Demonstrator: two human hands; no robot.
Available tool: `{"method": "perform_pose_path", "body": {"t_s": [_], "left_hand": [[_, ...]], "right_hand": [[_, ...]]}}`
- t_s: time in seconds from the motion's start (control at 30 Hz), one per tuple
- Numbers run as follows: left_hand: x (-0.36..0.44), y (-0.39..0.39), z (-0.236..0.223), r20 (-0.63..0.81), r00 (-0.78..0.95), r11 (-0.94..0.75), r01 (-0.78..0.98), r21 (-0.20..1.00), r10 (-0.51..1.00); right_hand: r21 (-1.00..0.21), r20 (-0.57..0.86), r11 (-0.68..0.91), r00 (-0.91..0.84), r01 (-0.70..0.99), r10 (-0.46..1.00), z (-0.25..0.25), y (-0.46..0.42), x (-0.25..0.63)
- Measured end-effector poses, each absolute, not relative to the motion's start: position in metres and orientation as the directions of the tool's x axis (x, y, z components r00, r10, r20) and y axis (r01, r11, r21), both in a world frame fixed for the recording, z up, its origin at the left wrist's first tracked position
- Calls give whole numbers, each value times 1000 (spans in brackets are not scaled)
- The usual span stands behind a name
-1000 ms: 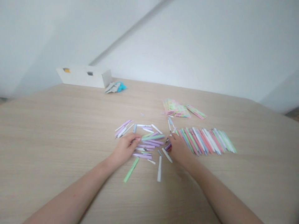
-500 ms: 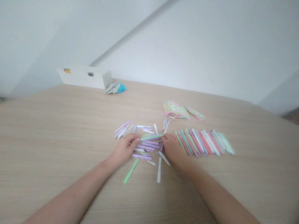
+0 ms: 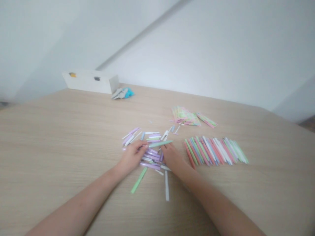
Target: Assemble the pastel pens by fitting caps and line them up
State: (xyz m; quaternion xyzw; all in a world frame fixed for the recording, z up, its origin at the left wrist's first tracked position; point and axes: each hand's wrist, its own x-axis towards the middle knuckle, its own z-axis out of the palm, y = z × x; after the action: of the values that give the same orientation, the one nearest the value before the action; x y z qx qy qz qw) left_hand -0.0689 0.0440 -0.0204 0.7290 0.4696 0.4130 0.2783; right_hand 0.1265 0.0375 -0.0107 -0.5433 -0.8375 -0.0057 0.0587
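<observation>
My left hand (image 3: pixel 133 154) is closed around one end of a mint-green pen (image 3: pixel 161 143), which points right above a loose pile. Just under the pen's far end is my right hand (image 3: pixel 171 155), its fingers down at the right side of the pile; their tips are hidden, and whether they grip anything is unclear. Purple pen barrels (image 3: pixel 151 166) and small white and green pen parts lie heaped between the hands. A green barrel (image 3: pixel 139 180) and a white barrel (image 3: pixel 167 186) lie nearer to me.
Several pens in mixed colours form a slanted row (image 3: pixel 214 150) on the right. Farther back are a stack of pink-and-green packets (image 3: pixel 184 116) and a single packet (image 3: pixel 206 120). A white box (image 3: pixel 88 82) and a grey-and-blue crumpled cloth (image 3: pixel 122 93) lie by the wall.
My right hand has shifted left, away from the row, and loose parts at the pile's right side have moved left too. The left hand still holds the mint-green pen.
</observation>
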Motion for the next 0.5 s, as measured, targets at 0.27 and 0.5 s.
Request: {"method": "perform_pose_path", "body": {"t_s": [0.27,0.5], "left_hand": [[-69,41,-15,344,223,-409,443,798,912],[-68,39,-12,344,274,-435,433,790,898]], "right_hand": [[-146,136,390,-372,909,918,0,33,144],[-735,162,186,-97,652,982,14,22,172]]}}
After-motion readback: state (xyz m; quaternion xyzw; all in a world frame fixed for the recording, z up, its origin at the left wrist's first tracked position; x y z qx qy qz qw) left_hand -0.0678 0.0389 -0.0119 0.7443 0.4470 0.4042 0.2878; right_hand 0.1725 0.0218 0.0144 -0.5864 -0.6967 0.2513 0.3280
